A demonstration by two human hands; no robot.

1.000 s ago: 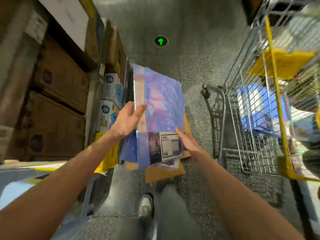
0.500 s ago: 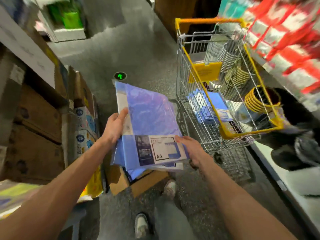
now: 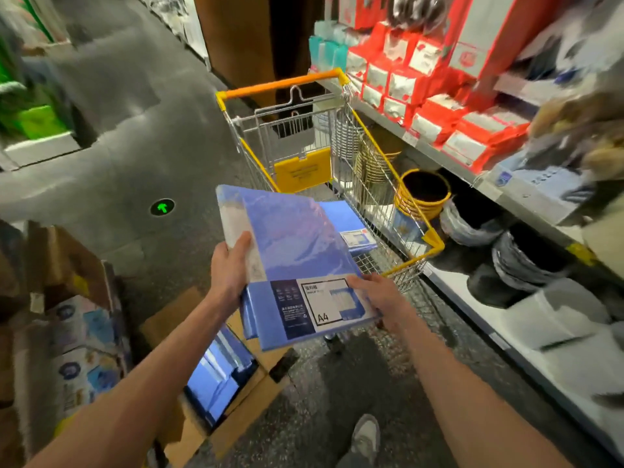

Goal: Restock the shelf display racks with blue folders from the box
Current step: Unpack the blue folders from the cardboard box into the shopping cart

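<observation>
Both hands are holding the folders (image 3: 297, 251) (a plastic-wrapped blue stack) just above the box (image 3: 246, 407). The left hand (image 3: 231, 270) is gripping the long edge at 9 o'clock, thumb on top. The right hand (image 3: 380, 297) is clasping the near corner at 4 o'clock. The stack's long axis is running from 6 toward 11 o'clock. The shelf (image 3: 439, 157) is lying at 2 o'clock, beyond the cart (image 3: 280, 84) — the right hand is nearer, so it probably leads.

folders (image 3: 297, 251) above box (image 3: 250, 403), cart (image 3: 371, 190) ahead, shelves (image 3: 439, 153) right, cartons (image 3: 84, 332) left
</observation>
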